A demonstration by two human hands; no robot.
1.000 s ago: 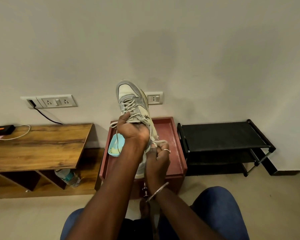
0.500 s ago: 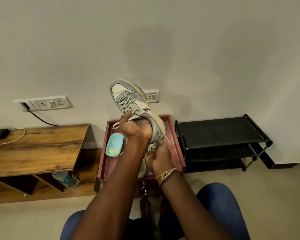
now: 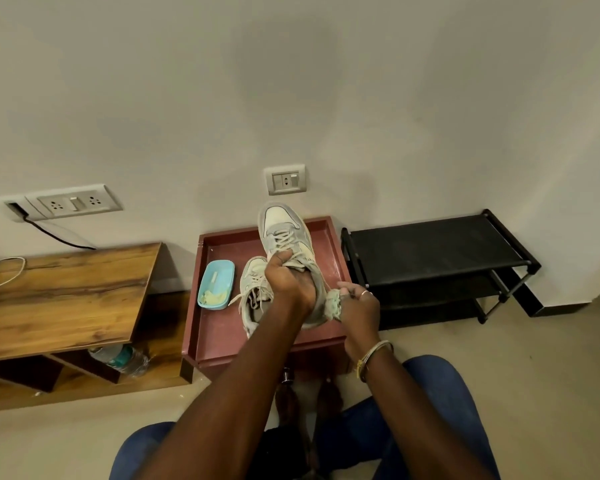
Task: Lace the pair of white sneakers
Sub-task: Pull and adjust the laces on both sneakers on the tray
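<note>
Gripping hand: left hand (image 3: pixel 289 279), fingers curled round the tongue and laces of the raised sneaker (image 3: pixel 284 233), held over the tray.
Right hand (image 3: pixel 358 304): fingers pinched on a pale frayed bit at that sneaker's heel.
Second sneaker (image 3: pixel 253 289): lying in the red tray (image 3: pixel 219 336), beside a blue dish (image 3: pixel 215 284).

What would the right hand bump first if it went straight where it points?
Probably the held sneaker: the right hand, gripping a wad, points left at its heel. Depth is unclear.
</note>
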